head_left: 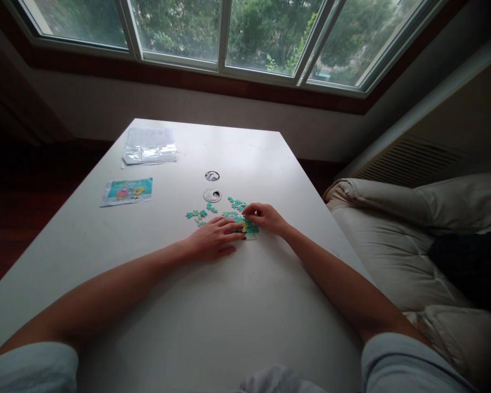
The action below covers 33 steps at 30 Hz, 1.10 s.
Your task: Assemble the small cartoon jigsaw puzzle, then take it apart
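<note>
The left hand (215,238) lies flat with its fingers a bit apart on the green puzzle (251,230), which sits between the side edges of the white table (213,305), a little nearer the right one. The right hand (265,217) touches the puzzle's right side, thumb and finger close together (I can't tell if they pinch a piece). Loose pieces (203,213) lie toward the left edge, and a picture sheet (130,189) is near that edge.
</note>
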Each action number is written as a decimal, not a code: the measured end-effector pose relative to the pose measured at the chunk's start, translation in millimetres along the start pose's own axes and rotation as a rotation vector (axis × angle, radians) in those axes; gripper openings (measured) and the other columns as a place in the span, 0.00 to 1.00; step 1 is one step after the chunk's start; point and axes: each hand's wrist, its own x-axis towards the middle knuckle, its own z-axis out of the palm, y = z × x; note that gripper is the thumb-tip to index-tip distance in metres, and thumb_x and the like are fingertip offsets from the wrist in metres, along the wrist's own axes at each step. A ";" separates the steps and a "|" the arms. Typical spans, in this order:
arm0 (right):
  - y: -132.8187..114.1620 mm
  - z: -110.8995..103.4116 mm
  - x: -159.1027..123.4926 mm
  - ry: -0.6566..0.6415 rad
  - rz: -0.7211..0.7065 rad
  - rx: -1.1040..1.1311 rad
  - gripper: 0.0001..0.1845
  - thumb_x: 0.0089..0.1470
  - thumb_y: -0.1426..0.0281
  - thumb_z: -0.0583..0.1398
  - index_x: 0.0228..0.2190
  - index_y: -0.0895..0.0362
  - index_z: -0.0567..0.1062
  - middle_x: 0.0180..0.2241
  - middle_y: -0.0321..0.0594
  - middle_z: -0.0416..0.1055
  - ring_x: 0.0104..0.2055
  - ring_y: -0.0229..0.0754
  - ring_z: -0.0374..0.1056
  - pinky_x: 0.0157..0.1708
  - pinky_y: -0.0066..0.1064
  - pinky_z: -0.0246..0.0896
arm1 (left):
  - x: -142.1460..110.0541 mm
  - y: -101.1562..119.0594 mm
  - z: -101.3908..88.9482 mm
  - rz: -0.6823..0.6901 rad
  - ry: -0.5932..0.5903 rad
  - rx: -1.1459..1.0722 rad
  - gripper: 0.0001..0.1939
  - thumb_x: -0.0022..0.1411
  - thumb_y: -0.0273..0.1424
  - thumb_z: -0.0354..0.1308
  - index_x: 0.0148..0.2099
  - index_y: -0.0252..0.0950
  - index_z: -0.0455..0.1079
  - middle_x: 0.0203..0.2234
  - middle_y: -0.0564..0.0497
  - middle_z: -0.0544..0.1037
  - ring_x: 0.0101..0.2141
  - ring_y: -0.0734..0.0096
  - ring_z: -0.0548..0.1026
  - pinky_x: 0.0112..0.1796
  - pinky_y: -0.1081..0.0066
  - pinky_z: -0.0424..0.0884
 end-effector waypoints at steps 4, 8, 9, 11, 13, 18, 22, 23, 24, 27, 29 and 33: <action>0.9 0.6 0.1 0.000 -0.021 -0.020 0.12 0.53 0.66 0.61 0.38 0.56 0.82 0.31 0.36 0.75 0.29 0.36 0.64 0.30 0.29 0.60 | 0.1 0.3 -0.4 -0.002 0.007 -0.005 0.21 0.69 0.36 0.56 0.63 0.43 0.68 0.61 0.44 0.70 0.59 0.54 0.68 0.60 0.53 0.62; -0.4 0.3 0.5 0.013 -0.086 -0.107 0.11 0.53 0.69 0.61 0.38 0.55 0.82 0.32 0.37 0.74 0.31 0.37 0.65 0.33 0.30 0.61 | -0.1 0.4 -0.2 -0.002 0.010 -0.008 0.21 0.68 0.36 0.57 0.62 0.44 0.68 0.61 0.44 0.70 0.60 0.54 0.67 0.61 0.53 0.62; -0.7 0.3 0.7 0.014 -0.110 -0.134 0.11 0.54 0.70 0.61 0.38 0.55 0.82 0.32 0.38 0.74 0.32 0.38 0.65 0.35 0.31 0.61 | -0.2 0.4 -0.1 -0.001 0.010 -0.007 0.21 0.69 0.36 0.56 0.62 0.44 0.68 0.61 0.44 0.70 0.60 0.54 0.67 0.61 0.53 0.62; -0.9 0.8 0.8 0.016 -0.149 -0.175 0.11 0.54 0.72 0.61 0.38 0.54 0.82 0.32 0.38 0.73 0.34 0.40 0.65 0.37 0.32 0.62 | -0.2 0.2 0.0 0.000 0.007 -0.004 0.21 0.69 0.37 0.56 0.62 0.44 0.68 0.62 0.44 0.70 0.60 0.54 0.67 0.61 0.53 0.62; -0.9 2.1 0.4 0.020 -0.169 -0.205 0.10 0.55 0.73 0.62 0.38 0.54 0.82 0.32 0.39 0.72 0.36 0.41 0.65 0.40 0.33 0.62 | -0.2 0.0 0.3 0.001 0.000 -0.001 0.21 0.69 0.37 0.55 0.63 0.44 0.68 0.62 0.44 0.70 0.60 0.54 0.67 0.61 0.53 0.61; -0.7 7.5 -2.7 0.066 -0.209 -0.307 0.08 0.55 0.74 0.62 0.36 0.54 0.81 0.34 0.41 0.70 0.41 0.45 0.64 0.45 0.36 0.61 | 0.4 0.3 1.7 0.005 -0.009 0.001 0.22 0.70 0.37 0.54 0.64 0.43 0.67 0.62 0.44 0.69 0.60 0.54 0.66 0.61 0.53 0.61; 0.2 9.8 -4.9 0.087 -0.231 -0.343 0.07 0.56 0.74 0.62 0.36 0.53 0.80 0.35 0.41 0.68 0.43 0.46 0.63 0.47 0.38 0.60 | 0.7 1.1 1.9 0.004 -0.002 0.001 0.21 0.71 0.37 0.53 0.64 0.43 0.67 0.62 0.44 0.70 0.60 0.54 0.66 0.61 0.53 0.61; 0.5 9.9 -5.2 0.093 -0.227 -0.347 0.07 0.56 0.74 0.62 0.36 0.53 0.80 0.35 0.41 0.68 0.43 0.46 0.63 0.47 0.38 0.60 | 0.7 1.2 1.7 0.003 -0.004 0.002 0.21 0.71 0.37 0.53 0.64 0.43 0.67 0.62 0.44 0.69 0.60 0.54 0.66 0.61 0.53 0.61; 0.9 9.9 -5.5 0.101 -0.220 -0.352 0.06 0.56 0.73 0.62 0.36 0.53 0.79 0.35 0.41 0.68 0.43 0.47 0.63 0.47 0.38 0.60 | 0.6 1.3 1.6 0.002 -0.007 0.005 0.21 0.71 0.37 0.53 0.64 0.43 0.67 0.62 0.44 0.69 0.60 0.54 0.66 0.61 0.53 0.61; 1.9 9.6 -5.8 0.115 -0.206 -0.358 0.05 0.57 0.72 0.62 0.36 0.54 0.79 0.36 0.41 0.68 0.44 0.47 0.63 0.47 0.38 0.60 | 0.5 1.0 1.8 0.004 -0.018 0.009 0.22 0.71 0.37 0.53 0.64 0.42 0.66 0.62 0.44 0.69 0.60 0.53 0.66 0.61 0.53 0.61; 1.7 9.2 -5.6 0.114 -0.206 -0.355 0.05 0.57 0.72 0.62 0.36 0.54 0.79 0.35 0.41 0.68 0.43 0.46 0.62 0.47 0.38 0.60 | 0.4 1.0 2.2 0.005 -0.019 0.009 0.22 0.71 0.37 0.53 0.64 0.42 0.66 0.63 0.44 0.69 0.60 0.53 0.66 0.61 0.53 0.61; -0.2 9.1 -4.5 0.098 -0.206 -0.339 0.03 0.56 0.72 0.63 0.33 0.54 0.78 0.34 0.40 0.68 0.41 0.45 0.62 0.44 0.37 0.60 | 0.5 2.1 1.1 0.008 -0.016 0.005 0.20 0.70 0.36 0.54 0.63 0.43 0.67 0.62 0.44 0.70 0.60 0.54 0.67 0.61 0.53 0.62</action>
